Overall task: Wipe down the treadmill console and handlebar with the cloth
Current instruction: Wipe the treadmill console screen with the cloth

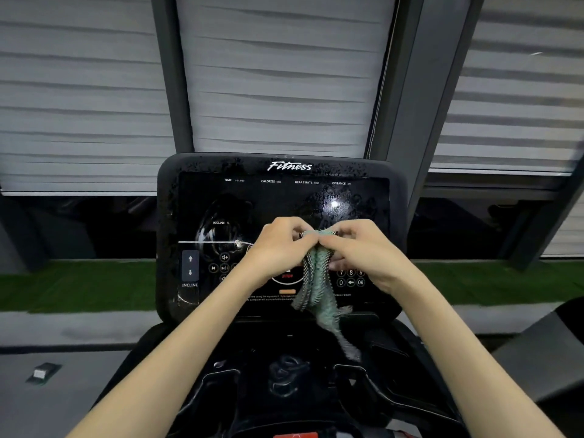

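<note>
Both hands meet in front of the black treadmill console [281, 197], pinching the top edge of a green-and-grey cloth [317, 286] between them: left hand [279, 245] on its left side, right hand [363, 248] on its right. The cloth hangs bunched over the keypad. Droplets speckle the console's top edge around the white "Fitness" logo [289, 166].

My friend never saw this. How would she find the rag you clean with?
Start at the big black treadmill console with "Fitness" written across its top. In front of its lower middle, the left hand and right hand meet, and the cloth hangs down from both. It is the only soft thing there: pale green with a dark scaly pattern, bunched and dangling over the glossy buttons.
</note>
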A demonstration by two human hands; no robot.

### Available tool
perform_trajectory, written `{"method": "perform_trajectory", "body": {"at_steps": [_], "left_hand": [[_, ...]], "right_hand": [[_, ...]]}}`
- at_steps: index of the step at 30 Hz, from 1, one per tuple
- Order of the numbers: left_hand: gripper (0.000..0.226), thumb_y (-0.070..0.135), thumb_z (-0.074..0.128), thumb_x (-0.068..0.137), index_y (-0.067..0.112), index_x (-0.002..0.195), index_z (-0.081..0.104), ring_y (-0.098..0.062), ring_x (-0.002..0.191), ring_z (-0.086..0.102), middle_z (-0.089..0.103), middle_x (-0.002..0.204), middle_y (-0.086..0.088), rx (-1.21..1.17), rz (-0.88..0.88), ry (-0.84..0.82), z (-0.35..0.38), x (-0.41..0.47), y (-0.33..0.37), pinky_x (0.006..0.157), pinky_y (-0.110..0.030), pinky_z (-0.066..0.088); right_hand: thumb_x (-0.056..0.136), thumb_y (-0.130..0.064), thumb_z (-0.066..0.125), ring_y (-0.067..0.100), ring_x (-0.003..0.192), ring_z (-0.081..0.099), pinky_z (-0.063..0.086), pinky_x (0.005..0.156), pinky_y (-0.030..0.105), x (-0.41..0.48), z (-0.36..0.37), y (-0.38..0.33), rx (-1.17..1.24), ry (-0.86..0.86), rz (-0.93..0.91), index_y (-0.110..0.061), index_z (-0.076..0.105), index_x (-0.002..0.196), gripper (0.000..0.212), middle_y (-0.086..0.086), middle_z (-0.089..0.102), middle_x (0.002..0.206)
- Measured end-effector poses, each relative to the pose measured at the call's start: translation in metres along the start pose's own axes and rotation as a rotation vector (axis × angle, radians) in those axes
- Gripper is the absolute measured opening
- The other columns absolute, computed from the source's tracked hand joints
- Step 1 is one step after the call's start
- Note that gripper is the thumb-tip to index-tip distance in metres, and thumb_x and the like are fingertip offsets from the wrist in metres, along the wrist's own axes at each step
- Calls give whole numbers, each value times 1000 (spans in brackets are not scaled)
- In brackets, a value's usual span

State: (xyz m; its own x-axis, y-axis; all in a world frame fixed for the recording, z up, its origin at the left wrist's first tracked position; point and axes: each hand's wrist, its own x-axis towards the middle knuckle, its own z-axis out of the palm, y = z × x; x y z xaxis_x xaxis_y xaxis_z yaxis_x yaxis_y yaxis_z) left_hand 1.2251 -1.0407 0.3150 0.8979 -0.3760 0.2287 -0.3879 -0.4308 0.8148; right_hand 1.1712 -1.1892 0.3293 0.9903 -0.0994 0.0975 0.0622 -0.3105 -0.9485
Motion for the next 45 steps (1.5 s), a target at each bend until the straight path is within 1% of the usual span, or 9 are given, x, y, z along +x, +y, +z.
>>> {"method": "perform_trajectory", "body": {"at_steps": [6, 13, 18, 26, 28, 32, 37, 41, 45], "left_hand": [[42, 66, 64, 77, 30, 97, 69, -15, 95, 68, 72, 95, 9, -147, 36, -64, -3, -1, -9, 92, -40, 55], [18, 10, 63, 94, 25, 98, 72, -15, 97, 70, 76, 99, 0, -327, 39, -48, -12, -1, -8, 88, -29, 53], [25, 0, 47, 99, 11, 114, 65, -21, 96, 69, 73, 106, -11, -686, -7, -135, -18, -5, 0, 90, -33, 56], [19, 24, 45, 102, 30, 117, 56, -17, 85, 67, 69, 104, -2, -839, -37, -151, -14, -7, -11, 67, -34, 58], [32, 39, 60, 89, 35, 120, 54, -20, 87, 69, 69, 110, 2, -738, -47, -193, -10, -9, -20, 66, -34, 57], [72, 5, 88, 66, 38, 121, 56, -20, 104, 67, 53, 122, 11, -233, 79, -219, 5, -6, -35, 89, -33, 55], [35, 19, 82, 72, 29, 105, 72, -10, 117, 47, 56, 117, 8, 217, 178, -111, 23, 9, -48, 107, -33, 36], [23, 31, 74, 85, 22, 106, 74, -15, 123, 45, 50, 127, 4, 358, 226, -126, 33, 14, -54, 110, -33, 33], [14, 31, 62, 94, 27, 105, 69, -5, 105, 56, 63, 109, 16, 229, 292, -181, 31, 11, -52, 95, -35, 46]], "right_hand": [[98, -16, 46, 17, 74, 67, 57, 81, 33, -2, -4, -6, 148, -84, 25, 3, 70, 96, 30, 9, 72, 91], [90, -20, 63, 19, 95, 65, 51, 86, 33, -3, -27, 12, 137, 69, -106, -11, 71, 103, 18, 14, 70, 107], [64, -39, 87, 15, 115, 60, 46, 100, 33, 1, -26, 55, 259, -136, 43, -31, 54, 129, 73, 6, 63, 124], [93, -17, 58, 22, 92, 69, 56, 77, 37, -3, -20, 46, 307, -255, -11, -14, 60, 120, 27, 9, 72, 109], [96, -15, 55, 27, 97, 69, 55, 81, 40, -2, -21, 43, 302, -202, -36, -11, 56, 124, 28, 13, 71, 109], [93, -12, 61, 30, 94, 70, 54, 89, 45, 1, -24, 51, 225, -91, -21, -10, 41, 132, 44, 18, 73, 97], [71, 4, 80, 26, 91, 71, 57, 81, 34, -2, -33, 68, 32, -130, -50, -24, 48, 129, 72, 13, 73, 99], [68, -12, 85, 15, 78, 66, 54, 78, 35, 2, -37, 84, -275, 29, -144, -20, 71, 91, 28, 0, 71, 87], [78, -12, 78, 17, 85, 66, 53, 78, 30, -1, -41, 85, 41, -6, -125, -3, 71, 92, 18, 6, 71, 90]]}}
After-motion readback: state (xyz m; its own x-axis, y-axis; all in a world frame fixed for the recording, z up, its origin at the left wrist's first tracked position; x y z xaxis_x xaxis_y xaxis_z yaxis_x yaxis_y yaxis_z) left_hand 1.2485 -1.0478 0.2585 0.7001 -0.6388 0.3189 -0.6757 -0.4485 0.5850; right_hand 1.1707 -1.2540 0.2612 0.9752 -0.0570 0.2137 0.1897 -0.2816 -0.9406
